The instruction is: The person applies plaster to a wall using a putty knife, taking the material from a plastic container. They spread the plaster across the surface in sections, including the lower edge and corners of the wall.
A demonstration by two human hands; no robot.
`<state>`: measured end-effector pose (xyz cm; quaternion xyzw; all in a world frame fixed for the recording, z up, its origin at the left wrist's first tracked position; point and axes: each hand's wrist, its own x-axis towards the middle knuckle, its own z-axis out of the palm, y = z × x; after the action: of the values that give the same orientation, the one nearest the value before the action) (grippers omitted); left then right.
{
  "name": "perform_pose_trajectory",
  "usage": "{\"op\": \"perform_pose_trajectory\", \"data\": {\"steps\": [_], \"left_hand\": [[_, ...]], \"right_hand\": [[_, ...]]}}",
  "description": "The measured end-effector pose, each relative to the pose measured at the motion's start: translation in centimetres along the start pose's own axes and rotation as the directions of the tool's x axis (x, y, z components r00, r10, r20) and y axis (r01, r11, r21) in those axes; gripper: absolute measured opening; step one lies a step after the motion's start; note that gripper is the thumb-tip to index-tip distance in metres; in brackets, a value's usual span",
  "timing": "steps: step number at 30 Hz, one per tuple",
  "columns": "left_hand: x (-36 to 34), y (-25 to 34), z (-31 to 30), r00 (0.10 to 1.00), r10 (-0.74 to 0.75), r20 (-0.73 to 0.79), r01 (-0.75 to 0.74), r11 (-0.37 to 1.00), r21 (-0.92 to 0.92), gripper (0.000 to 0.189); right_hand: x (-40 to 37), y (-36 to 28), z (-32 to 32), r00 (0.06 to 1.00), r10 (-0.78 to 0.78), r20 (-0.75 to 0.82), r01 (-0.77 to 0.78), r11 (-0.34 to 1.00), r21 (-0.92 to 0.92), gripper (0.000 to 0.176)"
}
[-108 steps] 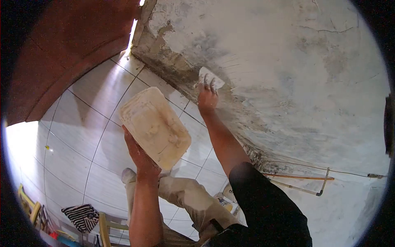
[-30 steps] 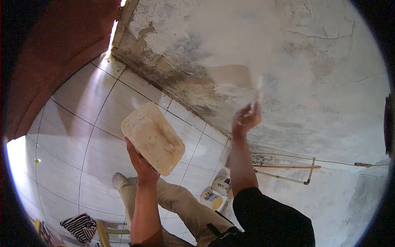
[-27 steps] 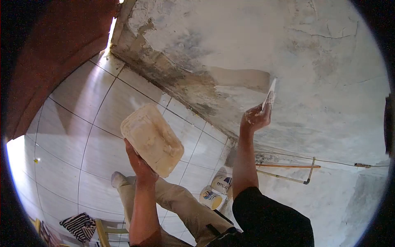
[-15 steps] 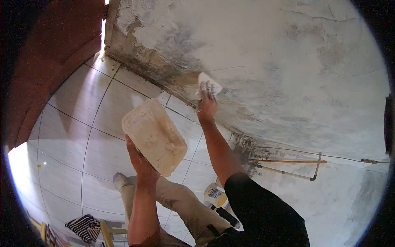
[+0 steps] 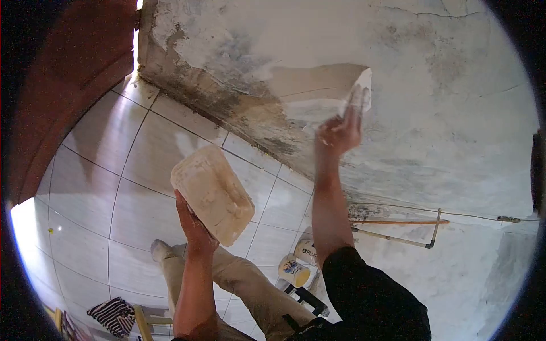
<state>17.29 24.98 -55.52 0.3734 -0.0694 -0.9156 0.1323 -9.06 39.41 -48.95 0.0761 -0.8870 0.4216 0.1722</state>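
While a big wall w/ patchy, stained plaster fills most of the upper R of view, the area below L is taken up by a floor of pale tiles. A red-brown door is seen at upper L, w/ bright light let in past its edge. At lower R a thin pipe is shown by the wall; nearer centre, two small buckets are placed on the floor beside the person's legs. A pale tray, approx. rectangular & smeared w/ paste, is held out over the floor, well apart from the wall. A striped cloth is seen at lower L.

By the L hand the tray is gripped at its near edge, thumb side up along the rim. By the R hand, slightly blurred, a flat white scraper is gripped, fingers laid along it, blade at the wall.

Just now the scraper has been shifted from the dark, stained strip near the floor to paler plaster farther R; the tray has hardly been moved. So the stroke is judged to be carried across the wall; whether the darker band behind it is wet paste or shadow can't be told.
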Motion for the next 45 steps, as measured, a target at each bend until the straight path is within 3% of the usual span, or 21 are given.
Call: {"op": "perform_pose_trajectory", "data": {"steps": [1,2,6,9,11,15,17,19,21,23,24,26,27,28,30,33,37,41,43,44,45], "left_hand": [[0.1,0.1,-0.1,1.0,-0.031,0.004,0.031,0.998,-0.046,0.062],[0.1,0.2,-0.1,0.998,-0.06,0.01,0.06,0.994,-0.094,0.063],[0.2,1.3,0.0,1.0,-0.004,0.023,0.005,0.999,-0.041,0.062],[0.2,2.1,-0.3,0.997,0.058,-0.055,-0.058,0.998,0.003,0.061],[0.1,2.5,-0.6,0.995,0.081,-0.054,-0.083,0.995,-0.048,0.061],[-0.1,2.8,-1.0,0.996,0.084,-0.025,-0.086,0.993,-0.077,0.061],[0.0,3.1,-0.9,0.995,0.088,-0.036,-0.09,0.995,-0.039,0.062],[0.2,3.2,-0.4,0.997,0.078,-0.026,-0.08,0.994,-0.073,0.062],[0.4,3.1,-0.1,0.998,0.062,-0.023,-0.064,0.993,-0.1,0.062],[0.7,2.6,0.0,0.999,0.04,0.0,-0.04,0.993,-0.114,0.062],[0.8,2.3,-0.1,0.999,0.037,-0.002,-0.037,0.993,-0.115,0.062],[1.1,2.0,-0.3,0.999,-0.002,0.041,0.006,0.994,-0.109,0.062],[1.2,1.9,-0.2,0.999,0.002,0.039,0.003,0.994,-0.109,0.062],[1.3,1.7,-0.1,1.0,0.006,0.026,-0.003,0.995,-0.104,0.062],[1.5,1.6,-0.1,1.0,0.009,0.01,-0.008,0.996,-0.094,0.061],[1.9,1.6,-0.3,0.998,-0.056,0.02,0.059,0.976,-0.212,0.061],[1.6,2.7,0.1,1.0,-0.007,-0.01,0.006,0.996,-0.086,0.061],[1.6,2.9,0.0,0.994,0.093,-0.054,-0.093,0.996,0.006,0.062],[1.6,2.5,-0.2,0.995,0.089,-0.039,-0.089,0.996,0.019,0.062],[1.6,2.4,-0.3,0.996,0.09,-0.025,-0.089,0.995,0.035,0.062],[1.6,2.4,-0.2,0.997,0.081,-0.015,-0.081,0.996,0.028,0.062]], "right_hand": [[-0.6,-0.4,1.9,0.943,-0.334,-0.008,0.313,0.89,-0.332,0.07],[-1.2,-0.9,3.7,0.781,-0.617,0.095,0.535,0.584,-0.61,0.072],[-5.5,6.1,8.7,0.798,-0.371,0.475,0.603,0.502,-0.62,0.074],[-9.7,11.8,11.5,0.71,-0.367,0.601,0.701,0.455,-0.549,0.069],[-11.8,14.4,13.0,0.746,0.123,0.654,0.433,0.658,-0.617,0.063],[-11.2,9.7,10.5,0.724,0.262,0.638,0.341,0.668,-0.661,0.056],[-9.7,8.2,8.6,0.797,-0.188,0.574,0.533,0.666,-0.521,0.048],[-7.4,4.5,5.7,0.884,-0.223,0.411,0.435,0.714,-0.548,0.051],[-4.6,-1.0,4.0,0.756,-0.639,0.143,0.621,0.63,-0.467,0.046],[-2.0,-2.6,3.1,0.664,-0.747,0.044,0.675,0.572,-0.467,0.051],[-0.8,-0.1,3.4,0.665,-0.746,0.047,0.674,0.571,-0.468,0.051],[1.2,7.8,5.0,0.957,-0.27,0.104,0.27,0.963,0.009,0.055],[0.9,9.1,6.7,0.962,-0.261,0.079,0.257,0.965,0.057,0.063],[-0.3,8.0,7.7,0.962,-0.259,0.081,0.255,0.965,0.06,0.063],[-2.9,4.4,9.2,0.823,-0.42,0.383,0.568,0.639,-0.519,0.069],[-5.0,7.6,11.9,0.755,-0.45,0.478,0.649,0.619,-0.442,0.072],[-8.1,11.5,14.5,0.719,-0.474,0.508,0.695,0.511,-0.506,0.069],[-12.0,15.0,16.2,0.67,-0.339,0.66,0.705,0.57,-0.422,0.056],[-13.7,14.2,15.8,0.657,0.27,0.703,0.337,0.729,-0.595,0.038],[-13.7,13.9,14.8,0.663,0.269,0.698,0.34,0.723,-0.601,0.038],[-13.6,13.2,13.6,0.682,0.034,0.73,0.485,0.727,-0.486,0.034]]}}
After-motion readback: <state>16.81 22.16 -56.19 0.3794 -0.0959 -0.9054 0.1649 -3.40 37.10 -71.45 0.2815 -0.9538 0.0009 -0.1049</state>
